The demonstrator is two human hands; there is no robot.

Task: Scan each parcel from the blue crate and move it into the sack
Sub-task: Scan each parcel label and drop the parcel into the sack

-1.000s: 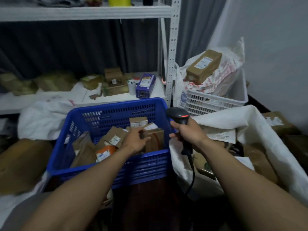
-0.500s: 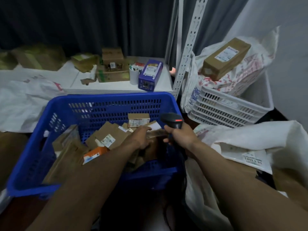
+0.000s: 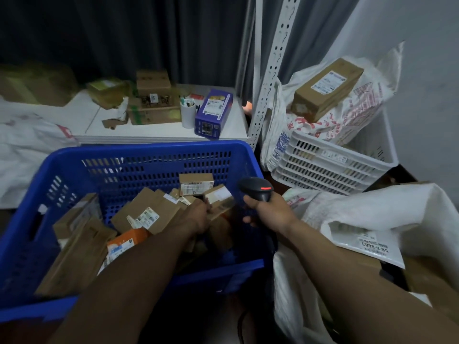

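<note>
The blue crate (image 3: 139,157) stands in front of me, holding several brown cardboard parcels and an orange box (image 3: 125,242). My left hand (image 3: 196,214) reaches into the crate and grips a small brown parcel (image 3: 218,198) with a white label near the crate's right side. My right hand (image 3: 270,213) holds the black barcode scanner (image 3: 255,191), its red light lit, just right of that parcel. The white sack (image 3: 372,209) lies open at the right, with a labelled white mailer (image 3: 367,244) and brown parcels inside.
A white crate (image 3: 330,162) with a printed bag and a long brown box (image 3: 327,89) stands behind the sack. A low white shelf (image 3: 161,132) carries boxes, a white cup and a purple box (image 3: 214,112). A perforated metal upright (image 3: 270,70) rises between them.
The view has tilted down and closer to the crate. My left hand has closed round the small parcel, and the scanner in my right hand has come nearer to it.
</note>
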